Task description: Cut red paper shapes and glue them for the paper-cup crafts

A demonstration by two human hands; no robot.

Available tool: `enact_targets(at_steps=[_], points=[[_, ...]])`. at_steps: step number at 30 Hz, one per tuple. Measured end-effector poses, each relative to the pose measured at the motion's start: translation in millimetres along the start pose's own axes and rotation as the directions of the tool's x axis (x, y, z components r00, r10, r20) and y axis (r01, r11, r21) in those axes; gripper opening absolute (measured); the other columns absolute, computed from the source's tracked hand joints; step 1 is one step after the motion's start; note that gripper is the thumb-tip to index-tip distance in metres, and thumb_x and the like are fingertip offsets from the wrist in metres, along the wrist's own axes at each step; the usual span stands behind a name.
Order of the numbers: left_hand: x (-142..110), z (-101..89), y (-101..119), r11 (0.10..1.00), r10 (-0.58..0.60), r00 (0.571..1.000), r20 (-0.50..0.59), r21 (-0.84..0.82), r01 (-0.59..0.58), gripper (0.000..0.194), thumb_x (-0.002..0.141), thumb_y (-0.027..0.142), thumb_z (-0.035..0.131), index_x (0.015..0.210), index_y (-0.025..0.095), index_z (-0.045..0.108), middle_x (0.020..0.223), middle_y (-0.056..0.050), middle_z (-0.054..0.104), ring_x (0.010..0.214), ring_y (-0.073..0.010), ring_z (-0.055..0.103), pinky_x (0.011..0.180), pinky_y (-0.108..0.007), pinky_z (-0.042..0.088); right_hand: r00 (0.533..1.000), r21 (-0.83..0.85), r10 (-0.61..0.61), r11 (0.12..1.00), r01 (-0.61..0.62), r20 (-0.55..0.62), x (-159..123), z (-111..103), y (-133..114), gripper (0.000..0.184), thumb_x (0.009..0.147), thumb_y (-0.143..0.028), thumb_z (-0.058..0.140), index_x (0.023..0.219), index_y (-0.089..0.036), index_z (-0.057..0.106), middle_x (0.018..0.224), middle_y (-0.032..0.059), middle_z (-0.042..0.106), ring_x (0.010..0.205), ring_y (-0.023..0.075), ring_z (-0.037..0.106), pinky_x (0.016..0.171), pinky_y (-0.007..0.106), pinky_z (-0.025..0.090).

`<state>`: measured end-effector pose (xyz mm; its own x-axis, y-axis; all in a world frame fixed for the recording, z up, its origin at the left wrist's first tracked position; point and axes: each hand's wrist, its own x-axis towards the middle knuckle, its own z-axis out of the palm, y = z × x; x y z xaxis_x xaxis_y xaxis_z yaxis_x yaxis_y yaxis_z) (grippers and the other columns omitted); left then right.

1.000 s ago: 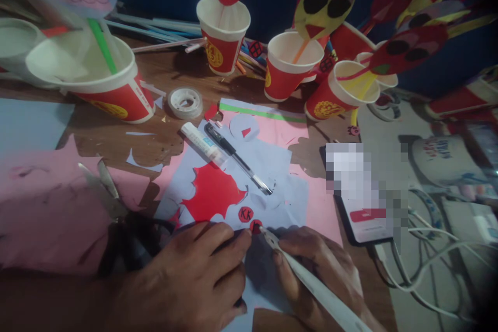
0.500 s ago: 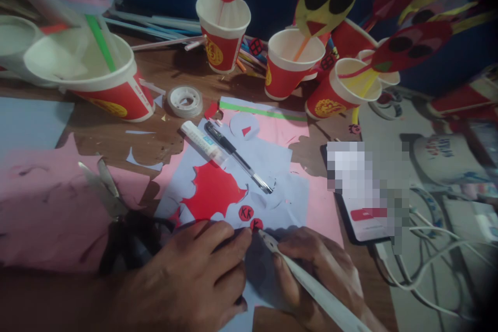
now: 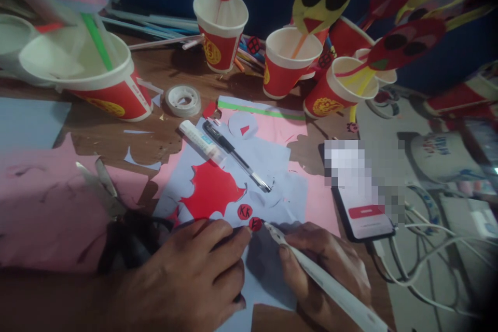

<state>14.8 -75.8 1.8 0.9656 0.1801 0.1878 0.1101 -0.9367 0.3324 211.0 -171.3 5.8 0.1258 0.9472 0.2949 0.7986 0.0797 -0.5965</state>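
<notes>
My right hand [image 3: 329,264] is closed around a white marker pen [image 3: 322,277]. Its dark tip is just right of a small red paper circle [image 3: 256,224] with a black letter on it. With a fingertip, my left hand [image 3: 194,270] holds that circle down at its lower left edge; the other fingers are curled on the paper. Just above lies another red paper circle [image 3: 245,211], marked "KK". Under these is a pale blue-white paper sheet [image 3: 268,264]. A jagged red paper scrap [image 3: 212,192] lies beyond my left fingers. Black-handled scissors [image 3: 112,202] lie half open beside my left forearm.
A glue stick [image 3: 202,142] and a black pen [image 3: 235,155] lie ahead of my hands, near a tape roll [image 3: 182,101]. Red paper cups [image 3: 221,31] holding paper faces on straws line the back. On the right are a phone [image 3: 365,218] and white cables [image 3: 420,280].
The pen tip has shifted slightly right, off the lower red circle, and the letter there looks different. My left hand stays in place. The view has moved slightly.
</notes>
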Motion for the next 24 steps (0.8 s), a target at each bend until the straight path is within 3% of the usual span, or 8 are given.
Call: enact_targets(at_steps=[6, 14, 24], points=[[0.5, 0.6, -0.1, 1.000, 0.018, 1.000, 0.001, 0.002, -0.018, 0.023, 0.091, 0.036, 0.047, 0.086, 0.019, 0.063, 0.109, -0.003, 0.063, 0.109, -0.0245, 0.049, 0.086, -0.041, 0.029, 1.000, 0.000, 0.008, 1.000, -0.008, 0.010, -1.2, 3.4, -0.4, 0.010, 0.078, -0.015, 0.056, 0.080, -0.022, 0.049, 0.054, -0.0039, 0.054, 0.051, 0.0157, 0.060, 0.045, 0.027, 0.046], [0.6, 0.7, -0.2, 1.000, -0.017, 1.000, -0.007, 0.000, 0.017, 0.026, 0.090, 0.039, 0.046, 0.088, 0.019, 0.063, 0.118, -0.005, 0.059, 0.104, -0.0241, 0.051, 0.084, -0.040, 0.029, 1.000, 0.009, 0.016, 1.000, -0.016, 0.024, 0.2, 3.0, -1.4, 0.009, 0.079, -0.016, 0.057, 0.082, -0.021, 0.050, 0.057, -0.0024, 0.059, 0.052, 0.0155, 0.062, 0.045, 0.025, 0.046], [0.4, -0.7, -1.8, 1.000, 0.012, 1.000, 0.011, -0.017, -0.012, 0.023, 0.091, 0.036, 0.046, 0.087, 0.020, 0.062, 0.112, -0.004, 0.061, 0.106, -0.0241, 0.050, 0.084, -0.040, 0.030, 0.993, 0.038, -0.076, 0.997, 0.073, 0.086, 2.8, 2.0, -1.6, 0.010, 0.077, -0.012, 0.053, 0.079, -0.020, 0.046, 0.057, 0.0002, 0.059, 0.048, 0.0151, 0.058, 0.045, 0.026, 0.042]])
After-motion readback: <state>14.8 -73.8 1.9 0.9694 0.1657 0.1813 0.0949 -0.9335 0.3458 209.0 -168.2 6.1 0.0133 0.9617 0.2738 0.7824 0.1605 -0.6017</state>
